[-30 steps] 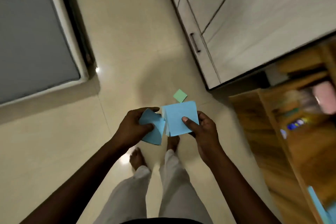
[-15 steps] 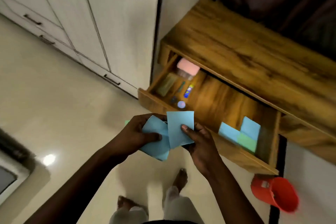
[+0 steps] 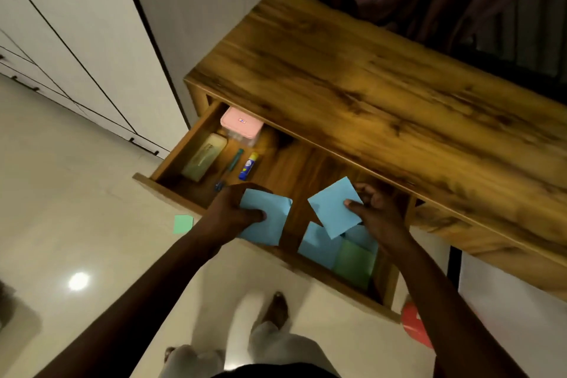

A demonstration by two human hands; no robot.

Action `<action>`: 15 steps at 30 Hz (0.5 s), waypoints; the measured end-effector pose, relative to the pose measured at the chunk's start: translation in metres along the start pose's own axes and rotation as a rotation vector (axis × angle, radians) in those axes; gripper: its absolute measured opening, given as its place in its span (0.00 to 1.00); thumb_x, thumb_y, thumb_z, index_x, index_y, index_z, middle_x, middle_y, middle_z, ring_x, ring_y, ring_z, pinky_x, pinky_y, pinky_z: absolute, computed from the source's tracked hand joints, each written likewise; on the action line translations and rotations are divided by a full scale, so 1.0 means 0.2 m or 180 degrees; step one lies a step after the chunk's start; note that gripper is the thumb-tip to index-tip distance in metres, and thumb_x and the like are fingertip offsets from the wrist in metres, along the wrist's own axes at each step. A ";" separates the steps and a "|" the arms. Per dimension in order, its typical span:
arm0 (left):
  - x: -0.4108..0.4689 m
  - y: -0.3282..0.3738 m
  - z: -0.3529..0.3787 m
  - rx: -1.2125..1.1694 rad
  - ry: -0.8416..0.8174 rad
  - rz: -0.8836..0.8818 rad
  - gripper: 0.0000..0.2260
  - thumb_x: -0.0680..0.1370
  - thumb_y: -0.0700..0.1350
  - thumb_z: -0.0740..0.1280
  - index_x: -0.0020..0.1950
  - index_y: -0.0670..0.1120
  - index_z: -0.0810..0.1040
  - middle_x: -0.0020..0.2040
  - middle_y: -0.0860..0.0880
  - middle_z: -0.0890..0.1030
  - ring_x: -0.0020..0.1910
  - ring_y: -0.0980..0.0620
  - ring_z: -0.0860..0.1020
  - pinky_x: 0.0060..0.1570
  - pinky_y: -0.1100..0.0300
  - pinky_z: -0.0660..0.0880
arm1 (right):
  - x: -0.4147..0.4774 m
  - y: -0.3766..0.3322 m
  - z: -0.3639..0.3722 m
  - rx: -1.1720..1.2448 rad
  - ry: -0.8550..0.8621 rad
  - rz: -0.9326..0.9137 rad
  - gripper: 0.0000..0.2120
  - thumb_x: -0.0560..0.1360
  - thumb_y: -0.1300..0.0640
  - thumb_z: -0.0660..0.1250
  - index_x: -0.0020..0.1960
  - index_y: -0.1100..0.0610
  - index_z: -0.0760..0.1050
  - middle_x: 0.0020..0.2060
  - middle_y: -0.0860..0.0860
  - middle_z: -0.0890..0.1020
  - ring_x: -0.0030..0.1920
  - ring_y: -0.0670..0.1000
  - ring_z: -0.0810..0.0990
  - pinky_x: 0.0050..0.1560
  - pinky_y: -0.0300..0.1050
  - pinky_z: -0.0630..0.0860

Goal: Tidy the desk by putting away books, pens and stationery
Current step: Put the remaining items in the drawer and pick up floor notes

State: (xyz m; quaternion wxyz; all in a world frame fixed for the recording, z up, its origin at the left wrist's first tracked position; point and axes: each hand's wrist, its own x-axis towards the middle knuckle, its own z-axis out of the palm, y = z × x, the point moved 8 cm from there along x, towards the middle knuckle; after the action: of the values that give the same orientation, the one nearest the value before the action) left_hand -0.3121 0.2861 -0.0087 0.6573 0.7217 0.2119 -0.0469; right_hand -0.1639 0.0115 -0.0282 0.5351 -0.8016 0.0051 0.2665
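Since half a second ago our grips have parted. The right grip (image 3: pixel 378 212) now pinches one blue sheet (image 3: pixel 333 209) over the open drawer (image 3: pixel 306 169), thumb on top and wrist angled down, above the blue and green notes (image 3: pixel 319 247) at its right end. The left grip (image 3: pixel 234 212) clutches the remaining blue sheets (image 3: pixel 270 224) at the drawer front. We judge it best to lower the sheet flat, square its edges to the pile, then release.
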 end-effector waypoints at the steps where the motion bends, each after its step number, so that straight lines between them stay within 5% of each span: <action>1: 0.05 -0.01 0.04 0.0121 0.0049 -0.0006 0.17 0.68 0.44 0.75 0.56 0.52 0.84 0.51 0.50 0.87 0.51 0.51 0.85 0.50 0.51 0.83 | 0.06 0.01 -0.03 -0.0279 -0.0098 -0.0021 0.14 0.78 0.62 0.72 0.59 0.47 0.77 0.54 0.48 0.85 0.49 0.44 0.85 0.40 0.36 0.79; 7: 0.33 -0.16 0.25 0.0801 0.0036 -0.0305 0.20 0.69 0.45 0.77 0.60 0.45 0.81 0.55 0.48 0.85 0.55 0.48 0.83 0.54 0.47 0.82 | 0.36 0.15 -0.08 -0.1348 -0.0647 -0.0105 0.15 0.78 0.58 0.72 0.64 0.52 0.77 0.58 0.46 0.82 0.59 0.49 0.81 0.54 0.44 0.79; 10: 0.46 -0.25 0.33 0.1193 -0.0038 -0.0420 0.18 0.71 0.42 0.77 0.60 0.43 0.80 0.56 0.47 0.83 0.56 0.48 0.82 0.54 0.53 0.79 | 0.45 0.18 -0.07 -0.1809 -0.0722 -0.0155 0.18 0.79 0.56 0.71 0.68 0.53 0.75 0.64 0.49 0.79 0.64 0.51 0.77 0.58 0.46 0.76; 15: 0.55 -0.44 0.41 0.1727 -0.0293 -0.0911 0.19 0.74 0.44 0.74 0.64 0.50 0.77 0.59 0.50 0.80 0.58 0.50 0.79 0.56 0.54 0.78 | 0.53 0.23 -0.04 -0.2179 -0.0827 -0.0101 0.20 0.79 0.53 0.70 0.71 0.50 0.73 0.69 0.50 0.77 0.64 0.55 0.79 0.60 0.51 0.79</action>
State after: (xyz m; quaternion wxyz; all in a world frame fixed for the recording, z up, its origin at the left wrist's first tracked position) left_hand -0.2270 0.2371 -0.1388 0.4363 0.8308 0.2612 -0.2264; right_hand -0.0830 0.0143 -0.1111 0.2361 -0.8937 -0.1648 0.3440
